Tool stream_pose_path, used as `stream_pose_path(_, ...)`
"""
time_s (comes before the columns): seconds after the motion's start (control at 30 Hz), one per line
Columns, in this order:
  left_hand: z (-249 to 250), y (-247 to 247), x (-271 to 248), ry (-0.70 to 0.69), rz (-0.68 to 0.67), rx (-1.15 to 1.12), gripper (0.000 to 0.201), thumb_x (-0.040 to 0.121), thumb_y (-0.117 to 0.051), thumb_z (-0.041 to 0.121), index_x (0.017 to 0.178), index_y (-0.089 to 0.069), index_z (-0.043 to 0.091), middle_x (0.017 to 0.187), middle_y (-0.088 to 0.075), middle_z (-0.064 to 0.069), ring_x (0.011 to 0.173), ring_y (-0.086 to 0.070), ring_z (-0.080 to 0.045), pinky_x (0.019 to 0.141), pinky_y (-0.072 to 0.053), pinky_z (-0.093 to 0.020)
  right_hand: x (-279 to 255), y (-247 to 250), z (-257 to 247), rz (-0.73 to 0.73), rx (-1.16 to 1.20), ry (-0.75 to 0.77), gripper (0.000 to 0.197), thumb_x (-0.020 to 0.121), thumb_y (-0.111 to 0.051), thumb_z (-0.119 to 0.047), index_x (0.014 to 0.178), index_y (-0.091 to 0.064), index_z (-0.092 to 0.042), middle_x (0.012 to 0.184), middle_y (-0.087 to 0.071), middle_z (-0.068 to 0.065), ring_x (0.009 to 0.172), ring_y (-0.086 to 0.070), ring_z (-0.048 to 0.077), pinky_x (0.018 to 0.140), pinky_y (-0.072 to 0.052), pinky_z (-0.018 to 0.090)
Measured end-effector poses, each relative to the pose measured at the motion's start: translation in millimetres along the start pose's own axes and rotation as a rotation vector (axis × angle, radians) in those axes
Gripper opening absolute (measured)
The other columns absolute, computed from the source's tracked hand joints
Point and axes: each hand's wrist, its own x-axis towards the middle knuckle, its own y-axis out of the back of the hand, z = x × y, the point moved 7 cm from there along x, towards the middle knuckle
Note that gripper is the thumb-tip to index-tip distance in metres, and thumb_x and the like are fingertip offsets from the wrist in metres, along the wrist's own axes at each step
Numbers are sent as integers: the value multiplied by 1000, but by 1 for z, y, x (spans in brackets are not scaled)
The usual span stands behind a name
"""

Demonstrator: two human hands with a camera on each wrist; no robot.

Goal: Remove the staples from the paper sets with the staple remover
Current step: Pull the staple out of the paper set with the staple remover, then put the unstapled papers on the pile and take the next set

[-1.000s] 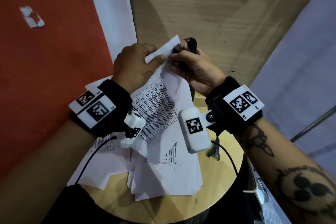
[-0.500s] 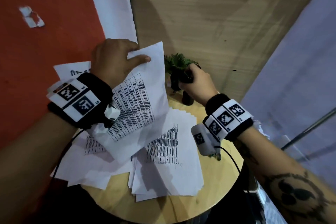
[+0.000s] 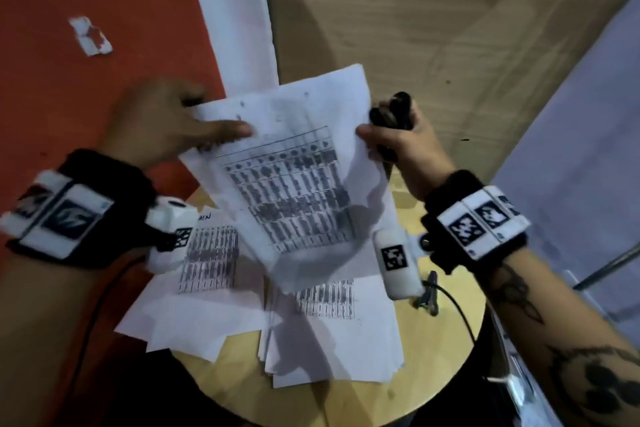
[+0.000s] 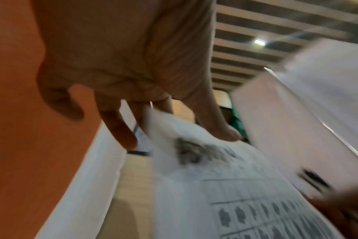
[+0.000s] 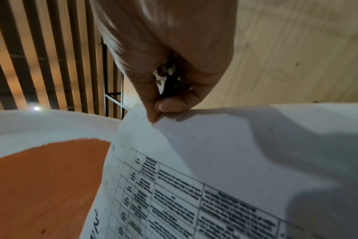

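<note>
Paper set (image 3: 294,177) above round wooden table (image 3: 433,357), orange wall (image 3: 86,87)

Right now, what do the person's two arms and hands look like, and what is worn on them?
Both forearms are bare, with no sleeves. Each wrist carries a black band with white plates printed with black square code marks. A white camera box with its own code mark hangs under each wrist, and a black cable runs from it. The right forearm has dark tattoos. No gloves.
</note>
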Motion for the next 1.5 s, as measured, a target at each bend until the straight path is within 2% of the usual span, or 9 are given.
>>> stream_pose_path(0.13, -47, -29, -43, 291, -155, -637, 68, 46, -83, 52, 97, -69, 9, 76, -71, 16, 76, -66, -1, 67, -54, -17, -4, 19, -11, -46, 109, -10, 33, 79, -60, 9, 85, -44, -19, 66, -53, -8, 52, -52, 2, 45, -42, 14)
stream_pose_path(0.23, -44, -69, -74, 378, -196, -927, 69, 29, -91, 54, 78, -73, 9, 83, -72, 3, 78, -67, -9, 65, -57, -29, -5, 24, -11, -49, 250, -56, 32, 80, -59, 6, 77, -44, -23, 68, -54, -8, 51, -53, 3, 45, -42, 15)
stream_pose_path(0.4, -32, -104, -93, 444, -30, -956, 24, 66, -67, 2, 86, -63, 14, 69, -71, 17, 66, -65, 5, 61, -49, -9, -2, 21, 5, 85, 263, -87, 33, 83, -58, 7, 77, -43, -22, 54, -57, -13, 45, -53, 0, 42, -42, 15)
stream_pose_path(0.6, -159, -75, -109, 752, 105, -674, 36, 73, -77, 11, 50, -49, 12, 36, -48, 7, 34, -40, 2, 40, -34, -12, -18, 23, 55, 121, 69, -202, 17, 87, -62, -20, 77, -48, -22, 69, -59, -4, 48, -51, 3, 44, -37, 13)
stream_pose_path(0.77, -431, -86, -178, 1040, -34, -509, 92, 40, -82, 71, 113, -65, 18, 127, -60, -4, 117, -53, -20, 98, -36, -40, -39, 28, 165, 33, -145, -494, 21, 86, -63, -29, 74, -48, -23, 74, -55, -2, 59, -48, 8, 52, -35, 20)
stream_pose_path(0.87, -337, -89, -175, 1117, -127, -349, 62, 73, -79, 39, 122, -59, 7, 125, -55, -6, 114, -51, -25, 100, -37, -43, -57, 22, 233, -4, -185, -652, 22, 83, -67, -30, 79, -50, -17, 72, -55, -1, 58, -48, 9, 51, -36, 21)
stream_pose_path(1.0, -300, -118, -170, 1166, -150, -251, 16, 84, -69, 10, 88, -59, -2, 112, -57, -19, 91, -57, -23, 76, -41, -32, -78, 28, 300, 5, -221, -774, 29, 81, -70, -30, 89, -47, -13, 71, -54, 1, 57, -48, 11, 51, -38, 20)
stream_pose_path(1.23, -339, -162, -174, 1231, -330, -124, 86, 64, -81, 37, 133, -46, -2, 134, -51, -21, 117, -52, -39, 100, -42, -47, -84, 47, 370, 65, -378, -802, 45, 83, -67, -37, 100, -36, -9, 63, -44, 4, 40, -41, 9, 37, -33, 19)
stream_pose_path(1.5, -355, -187, -142, 1012, -311, 210, 87, 71, -82, 31, 141, -34, 10, 141, -41, -22, 124, -44, -42, 101, -40, -54, -84, 56, 399, 21, -409, -822, 43, 85, -64, -40, 99, -37, -10, 71, -44, 3, 32, -49, -2, 30, -33, 12)
